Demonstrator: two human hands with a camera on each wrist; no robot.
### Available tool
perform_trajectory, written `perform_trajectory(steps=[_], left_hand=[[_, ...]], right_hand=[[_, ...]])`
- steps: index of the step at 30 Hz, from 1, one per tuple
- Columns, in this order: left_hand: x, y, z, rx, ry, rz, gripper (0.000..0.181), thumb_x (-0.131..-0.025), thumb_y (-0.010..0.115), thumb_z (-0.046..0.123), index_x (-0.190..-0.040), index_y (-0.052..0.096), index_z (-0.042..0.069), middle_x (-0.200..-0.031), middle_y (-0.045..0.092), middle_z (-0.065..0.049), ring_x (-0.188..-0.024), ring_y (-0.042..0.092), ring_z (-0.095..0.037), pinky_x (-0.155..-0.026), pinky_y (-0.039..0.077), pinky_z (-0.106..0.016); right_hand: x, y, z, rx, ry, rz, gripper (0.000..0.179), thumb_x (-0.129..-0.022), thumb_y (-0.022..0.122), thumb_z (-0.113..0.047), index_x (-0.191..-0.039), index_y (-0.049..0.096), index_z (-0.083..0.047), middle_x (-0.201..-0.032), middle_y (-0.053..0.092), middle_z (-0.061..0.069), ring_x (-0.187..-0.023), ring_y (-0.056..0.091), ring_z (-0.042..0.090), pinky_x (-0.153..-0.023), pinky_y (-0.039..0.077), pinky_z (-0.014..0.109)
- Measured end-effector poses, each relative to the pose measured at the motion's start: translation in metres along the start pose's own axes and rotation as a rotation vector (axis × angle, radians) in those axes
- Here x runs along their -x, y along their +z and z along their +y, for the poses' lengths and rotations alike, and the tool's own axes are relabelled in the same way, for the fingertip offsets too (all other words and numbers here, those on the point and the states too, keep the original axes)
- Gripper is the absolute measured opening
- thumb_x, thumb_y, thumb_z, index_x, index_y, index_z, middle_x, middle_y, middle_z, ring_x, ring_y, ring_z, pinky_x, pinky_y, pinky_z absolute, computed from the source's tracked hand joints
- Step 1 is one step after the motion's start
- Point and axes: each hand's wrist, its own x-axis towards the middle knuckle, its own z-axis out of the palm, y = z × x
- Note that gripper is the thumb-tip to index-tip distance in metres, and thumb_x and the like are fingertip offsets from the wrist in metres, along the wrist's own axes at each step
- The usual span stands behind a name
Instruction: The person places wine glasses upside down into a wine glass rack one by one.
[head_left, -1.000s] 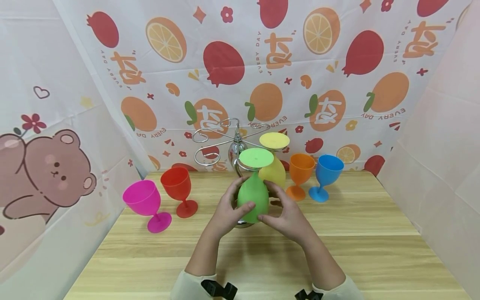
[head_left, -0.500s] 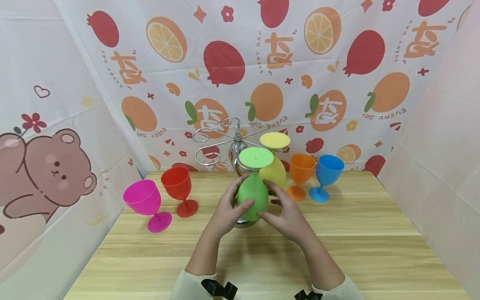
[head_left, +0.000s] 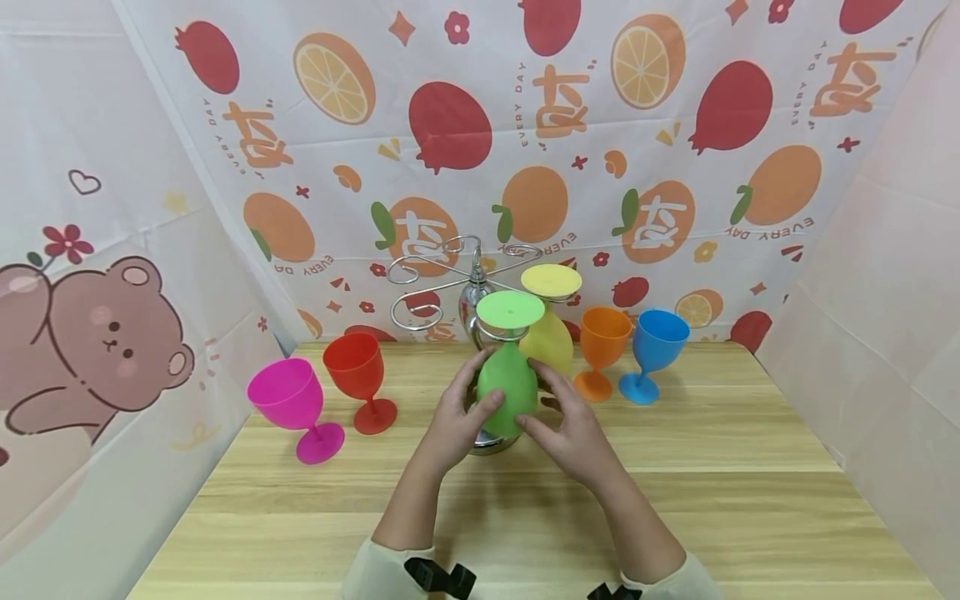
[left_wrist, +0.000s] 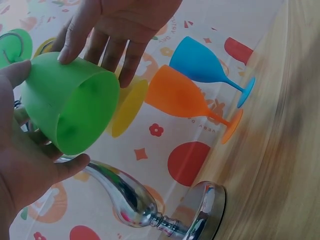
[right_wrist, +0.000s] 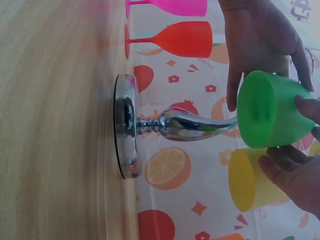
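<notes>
A green plastic goblet [head_left: 508,392] hangs upside down at a front loop of the chrome goblet rack [head_left: 472,307], its foot above the wire. My left hand [head_left: 456,421] holds the bowl from the left, thumb across its front. From the other side my right hand [head_left: 572,425] grips the same bowl between thumb and fingers. In the left wrist view, the bowl's open mouth [left_wrist: 89,112] faces the table. Just behind, a yellow goblet [head_left: 549,343] hangs inverted from another loop, partly hidden by the green one.
Magenta [head_left: 288,396] and red [head_left: 354,367] goblets stand upright on the wooden table [head_left: 712,500] at left. Orange [head_left: 604,335] and blue [head_left: 658,340] ones stand at right. The rack's round base [right_wrist: 127,127] sits below the hands. A fruit-print cloth [head_left: 480,192] hangs behind.
The green goblet has risen slightly in both hands, its foot now a bit higher over the loop. The other goblets stay where they were.
</notes>
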Motion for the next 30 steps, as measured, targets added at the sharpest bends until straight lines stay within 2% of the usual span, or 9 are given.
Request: perform_trajectory(steps=[3, 8, 19, 27, 30], left_hand=[[-0.0007, 0.0005, -0.0010, 0.005, 0.010, -0.009, 0.059, -0.100, 0.056, 0.024, -0.153, 0.032, 0.016, -0.150, 0.042, -0.011, -0.135, 0.044, -0.030, -0.111, 0.037, -0.055], [-0.0010, 0.0005, -0.0015, 0.001, -0.002, -0.009, 0.058, -0.100, 0.056, 0.026, -0.153, 0.032, 0.020, -0.150, 0.042, -0.010, -0.136, 0.043, -0.030, -0.111, 0.037, -0.054], [-0.0017, -0.0009, -0.0011, -0.017, -0.050, 0.002, 0.066, -0.095, 0.064, 0.030, -0.152, 0.033, 0.023, -0.146, 0.045, -0.008, -0.135, 0.044, -0.029, -0.112, 0.035, -0.057], [-0.0016, -0.0015, -0.0005, -0.036, -0.065, 0.008, 0.066, -0.095, 0.064, 0.031, -0.152, 0.033, 0.023, -0.147, 0.044, -0.007, -0.128, 0.049, -0.030, -0.100, 0.048, -0.053], [-0.0017, -0.0017, 0.0002, -0.045, -0.062, 0.010, 0.066, -0.095, 0.064, 0.031, -0.152, 0.033, 0.023, -0.147, 0.043, -0.007, -0.126, 0.049, -0.030, -0.100, 0.048, -0.053]], right_hand=[[0.0000, 0.0004, -0.0002, -0.002, 0.005, 0.009, 0.066, -0.091, 0.072, -0.021, -0.148, 0.039, -0.029, -0.144, 0.047, 0.001, -0.122, 0.055, 0.026, -0.098, 0.051, 0.052], [-0.0004, 0.0005, -0.0009, 0.002, 0.009, 0.016, 0.066, -0.091, 0.071, -0.021, -0.148, 0.040, -0.030, -0.142, 0.047, 0.001, -0.122, 0.055, 0.026, -0.097, 0.051, 0.052], [-0.0017, 0.0011, -0.0011, 0.015, 0.023, 0.016, 0.067, -0.091, 0.072, -0.023, -0.148, 0.039, -0.030, -0.142, 0.047, 0.000, -0.122, 0.056, 0.025, -0.097, 0.052, 0.049], [-0.0021, 0.0011, -0.0021, 0.012, 0.021, 0.012, 0.066, -0.091, 0.072, -0.024, -0.148, 0.039, -0.029, -0.145, 0.046, -0.002, -0.126, 0.054, 0.023, -0.098, 0.052, 0.046], [-0.0021, 0.0006, -0.0028, 0.010, 0.022, 0.011, 0.066, -0.091, 0.072, -0.024, -0.148, 0.039, -0.030, -0.145, 0.046, -0.002, -0.127, 0.054, 0.023, -0.098, 0.052, 0.045]])
